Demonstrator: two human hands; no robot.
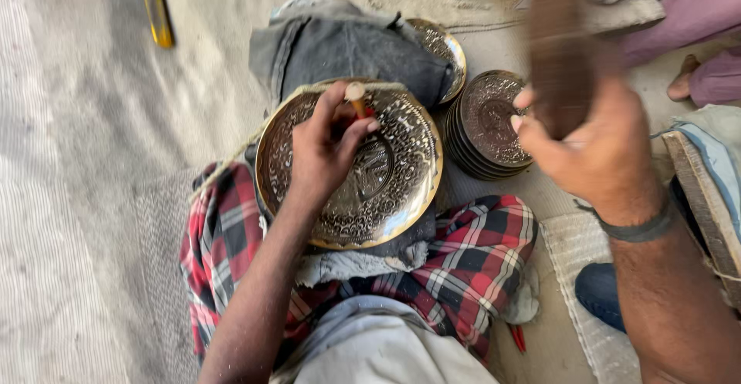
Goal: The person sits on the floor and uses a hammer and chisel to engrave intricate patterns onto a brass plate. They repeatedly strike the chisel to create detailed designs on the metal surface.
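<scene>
At the upper left of the frame a yellow-tipped stick is seen lying on the pale sandy ground, well apart from the work. Moving right, a red checked cloth is draped over the lap, and on it the large engraved brass plate is propped, tilted toward the camera on a grey padded cloth.

The left hand is laid on the plate's face, the fingers curled and pinched round a small chisel, whose tip is set against the metal near the plate's middle. Dense floral chasing is already spread across most of the visible surface; the rim is left smooth and bright. How much of the centre is finished cannot be told, since it is partly hidden under the hand.

Further right, a stack of smaller engraved plates is set just beside the big one, their patterns apparently complete, with another plate half tucked behind the grey cloth.

At the upper right the right hand is raised, closed firmly round a wooden mallet, which is blurred with motion above the stack. A dark band is worn at that wrist. By these signs, chasing is judged well advanced on this plate, though not closed out.

At the far right edge, another person's foot and pink garment are glimpsed.
</scene>
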